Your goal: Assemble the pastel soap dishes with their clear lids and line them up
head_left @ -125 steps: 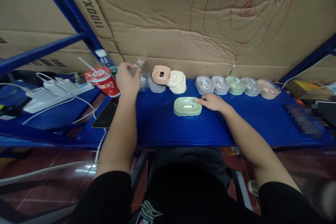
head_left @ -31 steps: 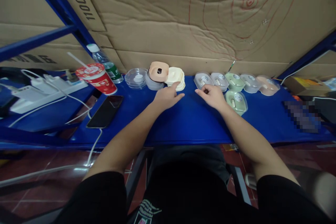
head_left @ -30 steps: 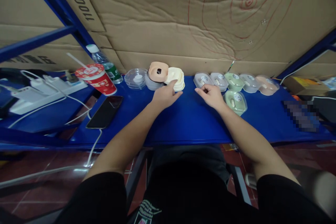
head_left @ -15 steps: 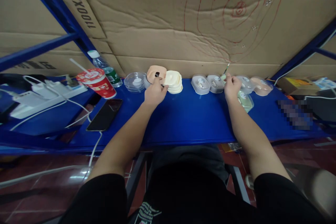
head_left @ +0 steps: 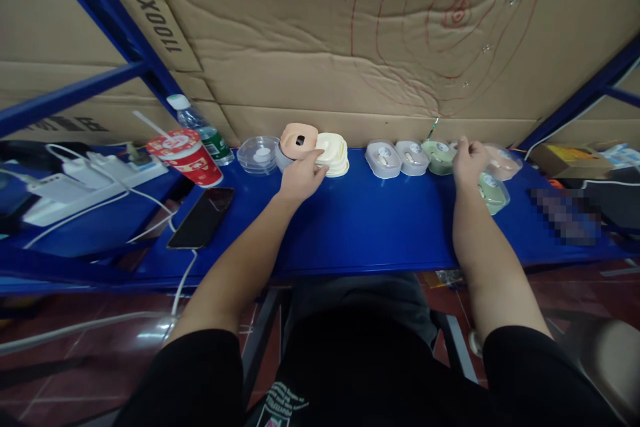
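My left hand [head_left: 300, 179] rests fingertips on the left edge of a stack of cream-coloured squarish pieces [head_left: 332, 153], thumb and forefinger apart, holding nothing I can see. Just behind it sits a peach-coloured lid-like piece [head_left: 295, 139] with a dark slot, on a greyish base. My right hand [head_left: 470, 161] is closed, fingers bunched, over the row of small translucent containers. A green container [head_left: 494, 193] shows at its near right side, seemingly held, though the grip is hidden. Left of that hand stand a green labelled container [head_left: 441, 159] and two greyish ones, the outer container [head_left: 383, 159] among them.
A clear round container [head_left: 259, 153], a bottle [head_left: 213, 140], a red cup [head_left: 195, 163] with a straw and a phone [head_left: 203, 217] stand at the left. Right of my right hand is a peach container [head_left: 505, 161]. Cardboard [head_left: 280, 33] closes off the back.
My right hand has moved right, the near green container shifting along with it, uncovering another green container. My left hand has left the peach piece's slot and moved slightly toward the cream stack.
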The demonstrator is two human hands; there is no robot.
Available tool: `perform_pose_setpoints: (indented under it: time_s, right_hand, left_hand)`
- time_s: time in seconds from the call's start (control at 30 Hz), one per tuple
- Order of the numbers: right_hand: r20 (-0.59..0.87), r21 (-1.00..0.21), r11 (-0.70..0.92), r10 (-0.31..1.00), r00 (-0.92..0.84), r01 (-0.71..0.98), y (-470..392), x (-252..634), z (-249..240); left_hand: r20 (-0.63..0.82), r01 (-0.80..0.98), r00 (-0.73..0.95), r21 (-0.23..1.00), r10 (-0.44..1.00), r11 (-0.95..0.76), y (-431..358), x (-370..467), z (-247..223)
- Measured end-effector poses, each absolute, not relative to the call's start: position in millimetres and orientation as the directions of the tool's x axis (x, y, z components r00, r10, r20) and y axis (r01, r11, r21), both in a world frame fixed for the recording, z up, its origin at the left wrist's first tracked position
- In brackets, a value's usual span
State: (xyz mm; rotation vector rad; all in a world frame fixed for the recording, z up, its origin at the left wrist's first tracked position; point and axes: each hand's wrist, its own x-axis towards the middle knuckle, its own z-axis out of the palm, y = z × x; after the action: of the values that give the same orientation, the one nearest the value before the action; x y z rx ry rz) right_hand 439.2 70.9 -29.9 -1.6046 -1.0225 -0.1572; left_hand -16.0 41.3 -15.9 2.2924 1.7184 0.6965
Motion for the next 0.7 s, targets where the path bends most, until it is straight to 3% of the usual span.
perform_pose_setpoints:
  time_s: [0.2, 0.5, 0.7]
  right_hand:
    - [0.611, -0.721, 0.062, 0.527, 0.591, 0.691, 71, 434, -30]
    - [0.66, -0.515, 0.212, 0.716, 0.227, 0.831, 54, 371, -29]
    - [0.613, -0.467, 0.303, 0.788, 0.057, 0.831, 41, 338, -25]
  left_hand:
    - [0.246, 0.886, 0.175, 0.382, 0.953, -0.262, 48, -9, -27]
    - [0.3, 0.886, 0.152, 0.381, 0.942, -0.264, 53, -9, -32]
    - [0.3, 0.872, 0.16, 0.403, 0.94, -0.277, 50, -8, -30]
